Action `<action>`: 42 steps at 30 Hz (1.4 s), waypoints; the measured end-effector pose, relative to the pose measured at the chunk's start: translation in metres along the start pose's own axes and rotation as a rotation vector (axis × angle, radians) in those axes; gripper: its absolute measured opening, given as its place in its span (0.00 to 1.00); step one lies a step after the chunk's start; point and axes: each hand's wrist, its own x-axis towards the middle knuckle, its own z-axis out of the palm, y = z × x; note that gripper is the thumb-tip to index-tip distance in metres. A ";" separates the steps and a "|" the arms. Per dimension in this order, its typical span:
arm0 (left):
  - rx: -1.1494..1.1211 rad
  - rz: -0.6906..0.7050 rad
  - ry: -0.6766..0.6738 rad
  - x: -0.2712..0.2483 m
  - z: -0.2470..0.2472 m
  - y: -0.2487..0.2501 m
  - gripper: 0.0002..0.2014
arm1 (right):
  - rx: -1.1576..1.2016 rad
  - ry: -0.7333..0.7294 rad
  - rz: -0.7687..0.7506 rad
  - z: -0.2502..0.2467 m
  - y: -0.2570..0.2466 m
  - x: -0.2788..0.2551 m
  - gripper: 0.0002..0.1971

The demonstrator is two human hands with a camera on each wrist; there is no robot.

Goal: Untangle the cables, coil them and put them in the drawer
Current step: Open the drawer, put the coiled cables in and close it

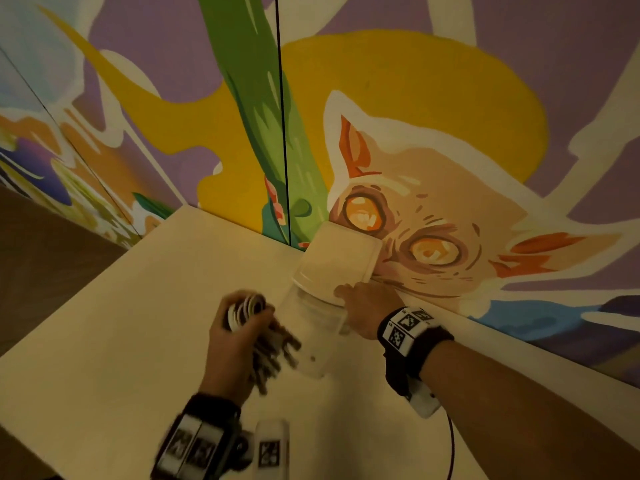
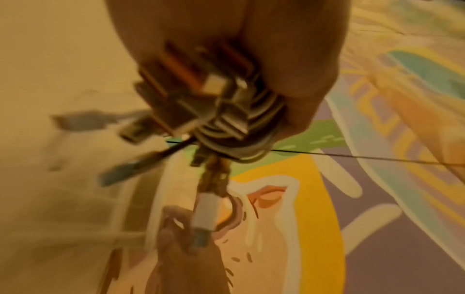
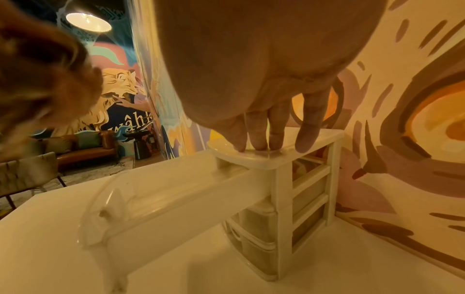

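My left hand (image 1: 239, 337) grips a bundle of coiled cables (image 1: 247, 308), white and brown loops with plugs sticking out, held just left of the drawer. In the left wrist view the coiled cables (image 2: 234, 123) fill my fist (image 2: 254, 83) and a braided end with a white plug (image 2: 206, 214) hangs down. A small white drawer unit (image 1: 337, 263) stands on the table against the wall. Its clear top drawer (image 1: 311, 336) is pulled far out. My right hand (image 1: 363, 306) rests flat on the unit's top (image 3: 254, 159), straight fingers (image 3: 276, 129) pressing down.
The white table (image 1: 121, 323) ends at the left, with dark floor beyond. A painted mural wall (image 1: 450, 133) runs behind the unit. A black wire (image 1: 450, 441) trails from my right wrist. Lower drawers (image 3: 256, 252) of the unit are closed.
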 end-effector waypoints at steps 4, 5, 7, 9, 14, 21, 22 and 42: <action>0.260 0.257 -0.080 0.051 0.032 -0.003 0.15 | 0.008 0.003 0.017 -0.001 -0.002 0.000 0.20; 0.383 0.264 -0.124 0.063 0.036 -0.013 0.15 | 0.011 0.004 0.018 -0.001 -0.003 0.000 0.20; 0.644 0.185 -0.259 0.079 0.040 -0.032 0.16 | 0.016 0.002 0.022 0.000 -0.002 0.001 0.21; 0.931 0.050 -0.386 0.086 0.042 -0.045 0.18 | 0.042 -0.010 0.040 0.002 -0.001 0.003 0.22; 1.246 -0.143 -0.504 0.088 0.057 -0.068 0.40 | 0.083 0.025 0.064 0.007 -0.001 0.005 0.20; 1.233 0.043 -0.317 0.094 0.048 -0.079 0.40 | 0.150 0.051 0.090 0.010 -0.002 0.005 0.23; 1.231 0.080 -0.312 0.094 0.046 -0.079 0.40 | 0.154 0.061 0.089 0.011 -0.003 0.004 0.23; 1.334 0.927 -0.499 0.119 0.008 -0.084 0.11 | 0.027 0.172 0.131 0.024 -0.016 0.019 0.23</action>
